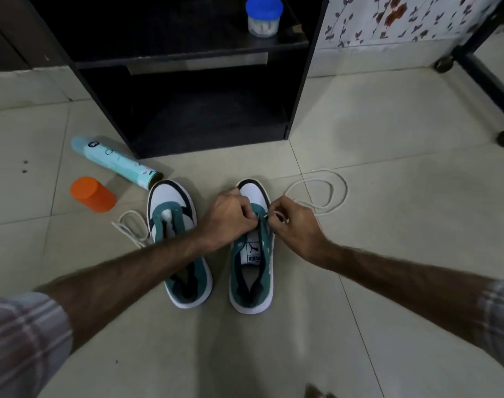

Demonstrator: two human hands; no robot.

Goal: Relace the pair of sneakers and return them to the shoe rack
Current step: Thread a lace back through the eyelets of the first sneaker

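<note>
Two teal-and-white sneakers stand side by side on the tiled floor, toes pointing away from me. My left hand [230, 218] grips the eyelet edge of the right sneaker [252, 271] near its toe. My right hand [295, 225] pinches a white lace [328, 193] at the same eyelets; the rest of the lace loops over the floor to the right. The left sneaker [176, 222] stands unlaced, partly under my left forearm, with a second white lace [131, 228] lying beside it on the left. The black shoe rack [187, 53] stands just beyond the shoes.
A pale blue spray can [115, 160] lies on the floor left of the rack, with an orange cap [92, 194] beside it. A blue-lidded jar [263, 15] sits on the rack's upper shelf. A wheeled black frame [480, 67] stands at the right.
</note>
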